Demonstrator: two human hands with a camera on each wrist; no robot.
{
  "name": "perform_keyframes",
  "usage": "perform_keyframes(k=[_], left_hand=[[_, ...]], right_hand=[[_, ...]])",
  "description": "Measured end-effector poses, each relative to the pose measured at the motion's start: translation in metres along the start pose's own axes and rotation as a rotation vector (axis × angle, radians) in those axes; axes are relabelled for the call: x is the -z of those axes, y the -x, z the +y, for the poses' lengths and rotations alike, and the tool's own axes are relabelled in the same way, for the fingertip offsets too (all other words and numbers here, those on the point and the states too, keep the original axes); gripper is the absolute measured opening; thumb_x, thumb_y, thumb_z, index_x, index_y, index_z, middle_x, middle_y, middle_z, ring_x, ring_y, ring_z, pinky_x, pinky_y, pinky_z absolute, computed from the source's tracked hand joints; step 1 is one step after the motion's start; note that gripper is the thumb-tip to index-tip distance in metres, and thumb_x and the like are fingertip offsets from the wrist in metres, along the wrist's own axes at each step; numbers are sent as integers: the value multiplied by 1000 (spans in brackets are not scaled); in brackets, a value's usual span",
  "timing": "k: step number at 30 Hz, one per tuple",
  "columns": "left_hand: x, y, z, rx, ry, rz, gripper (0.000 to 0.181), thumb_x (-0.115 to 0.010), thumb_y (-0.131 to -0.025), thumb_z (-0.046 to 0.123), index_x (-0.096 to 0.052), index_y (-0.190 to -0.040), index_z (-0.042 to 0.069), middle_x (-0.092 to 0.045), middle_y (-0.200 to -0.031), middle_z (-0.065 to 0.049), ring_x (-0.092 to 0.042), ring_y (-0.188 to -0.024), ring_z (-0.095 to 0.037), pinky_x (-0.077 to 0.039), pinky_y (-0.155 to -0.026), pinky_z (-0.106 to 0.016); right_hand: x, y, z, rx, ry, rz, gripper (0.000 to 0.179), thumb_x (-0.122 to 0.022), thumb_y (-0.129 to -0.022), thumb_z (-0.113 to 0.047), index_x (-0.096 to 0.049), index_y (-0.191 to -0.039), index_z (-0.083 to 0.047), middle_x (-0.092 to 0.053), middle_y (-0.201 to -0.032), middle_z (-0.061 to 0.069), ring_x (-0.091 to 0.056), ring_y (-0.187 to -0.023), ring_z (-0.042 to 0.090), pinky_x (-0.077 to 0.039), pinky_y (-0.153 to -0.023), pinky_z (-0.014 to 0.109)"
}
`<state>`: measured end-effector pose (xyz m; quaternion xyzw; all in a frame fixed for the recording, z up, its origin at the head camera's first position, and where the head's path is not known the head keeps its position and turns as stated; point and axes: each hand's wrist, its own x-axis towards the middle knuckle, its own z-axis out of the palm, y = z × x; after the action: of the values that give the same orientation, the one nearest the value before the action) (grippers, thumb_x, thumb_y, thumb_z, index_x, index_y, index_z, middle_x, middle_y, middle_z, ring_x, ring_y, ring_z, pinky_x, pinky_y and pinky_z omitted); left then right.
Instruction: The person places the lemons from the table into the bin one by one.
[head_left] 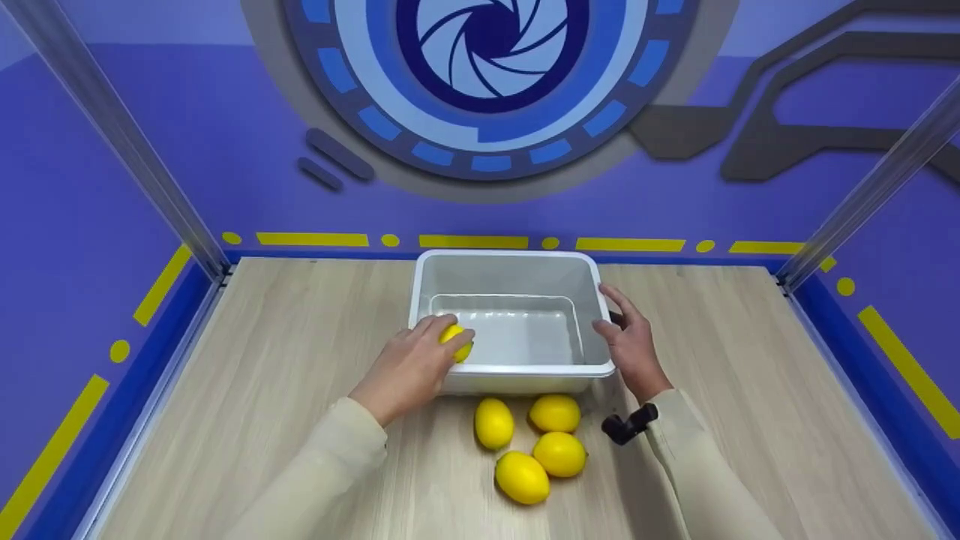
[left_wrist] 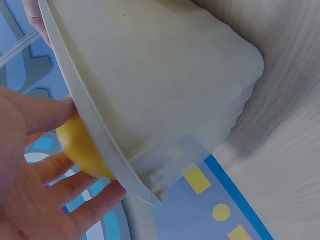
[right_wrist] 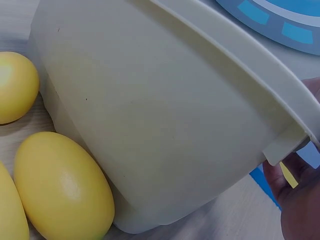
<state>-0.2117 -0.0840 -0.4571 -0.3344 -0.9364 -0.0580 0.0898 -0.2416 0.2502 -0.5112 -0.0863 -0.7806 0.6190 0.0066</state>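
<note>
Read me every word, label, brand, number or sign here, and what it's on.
None readable: the white tub, lemons and tabletop show no text.
The back wall bears only graphics, including a round emblem and yellow dashes.
Black wrist device: any marking is too small to read.

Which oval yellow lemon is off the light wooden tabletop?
The yellow lemon held in the left hand, at the near-left rim of the rectangular white plastic bin; the other four lemons lie on the tabletop in front of it.
</note>
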Motion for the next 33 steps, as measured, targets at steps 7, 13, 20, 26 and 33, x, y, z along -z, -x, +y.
perform_keyframes(k=[7,13,20,26,33], left_hand=[[-1,2,1,-12,-14,-37,28,-64,-90,9,-67,-117,16,-65,-116,-5,-61,-105,-22,-52,-90,-37],[0,4,2,-15,-7,-32,30,-62,-91,9,-65,-120,17,-63,-120,-5,-60,-107,-23,-52,-91,-38],[4,5,9,1,-6,-60,35,-63,-91,11,-62,-126,16,-60,-128,-5,-58,-115,-22,-51,-97,-39],[6,7,13,-16,-11,-40,38,-64,-90,10,-62,-127,16,-61,-128,-4,-57,-118,-21,-51,-98,-39],[8,9,18,-37,-12,-19,39,-66,-89,11,-61,-128,17,-61,-127,-2,-57,-117,-19,-51,-99,-36]], right_hand=[[-1,1,-1,-1,-5,-3,59,-51,-98,-9,-33,-151,-28,-38,-153,13,-43,-136,32,-43,-106,52],[-1,0,-2,-11,-5,-1,58,-51,-98,-10,-33,-150,-29,-36,-154,10,-41,-138,32,-41,-108,52],[0,-2,0,-7,0,2,59,-51,-97,-8,-34,-150,-27,-38,-153,13,-42,-137,33,-41,-107,53],[0,-2,1,5,3,4,59,-51,-96,-6,-34,-150,-25,-39,-152,14,-43,-137,33,-40,-108,54],[0,-1,-1,6,-9,3,59,-51,-96,-5,-34,-150,-23,-38,-153,13,-42,-137,33,-39,-109,53]])
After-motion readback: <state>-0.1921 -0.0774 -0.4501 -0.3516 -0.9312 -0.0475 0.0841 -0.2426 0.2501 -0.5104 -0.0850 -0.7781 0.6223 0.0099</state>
